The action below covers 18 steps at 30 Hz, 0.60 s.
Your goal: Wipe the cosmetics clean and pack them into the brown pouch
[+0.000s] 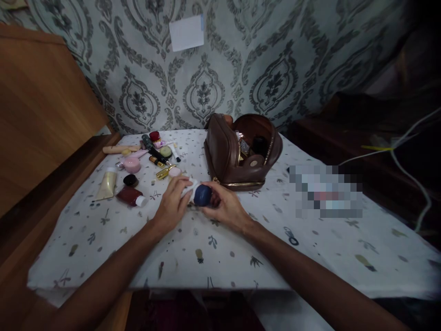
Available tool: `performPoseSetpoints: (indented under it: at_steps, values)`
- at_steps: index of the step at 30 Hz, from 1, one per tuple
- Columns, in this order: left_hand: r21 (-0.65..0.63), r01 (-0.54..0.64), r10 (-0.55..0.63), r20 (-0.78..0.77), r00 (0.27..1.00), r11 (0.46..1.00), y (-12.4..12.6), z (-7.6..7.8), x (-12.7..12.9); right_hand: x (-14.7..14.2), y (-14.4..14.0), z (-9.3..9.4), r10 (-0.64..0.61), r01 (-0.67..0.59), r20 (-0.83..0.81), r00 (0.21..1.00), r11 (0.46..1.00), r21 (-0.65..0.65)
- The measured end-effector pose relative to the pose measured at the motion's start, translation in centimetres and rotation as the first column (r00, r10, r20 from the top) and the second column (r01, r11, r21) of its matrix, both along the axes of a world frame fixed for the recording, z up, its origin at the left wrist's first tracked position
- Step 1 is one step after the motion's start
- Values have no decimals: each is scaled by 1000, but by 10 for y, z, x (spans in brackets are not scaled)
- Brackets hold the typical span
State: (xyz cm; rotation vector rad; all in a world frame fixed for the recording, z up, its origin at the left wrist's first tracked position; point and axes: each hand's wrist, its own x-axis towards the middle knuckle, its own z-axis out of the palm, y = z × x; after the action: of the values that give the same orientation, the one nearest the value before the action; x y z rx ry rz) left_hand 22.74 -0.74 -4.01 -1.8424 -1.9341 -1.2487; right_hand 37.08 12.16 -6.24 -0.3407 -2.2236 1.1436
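Both my hands meet over the middle of the table. My right hand (225, 207) grips the dark blue cap (202, 195) of a white container (189, 188). My left hand (174, 202) holds the white body of that same container from the left side. An open brown leather pouch (223, 156) stands just behind my hands, with several small items inside it. The table (310, 248) is covered by a white cloth printed with small leaves.
Scattered cosmetics lie at the back left: a cream tube (107, 185), a dark red bottle (131, 196), a pink jar (132, 164), a gold lipstick (164, 172), a black jar (130, 180). A wooden headboard (37, 105) rises on the left. White cables (413, 174) hang at the right.
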Motion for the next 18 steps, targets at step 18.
performPoseSetpoints:
  at_steps: [18]
  values:
    - [-3,-2,2,-64,998,1000,0,-1,4,0,-3,9,-24,26,42,999,997,-67]
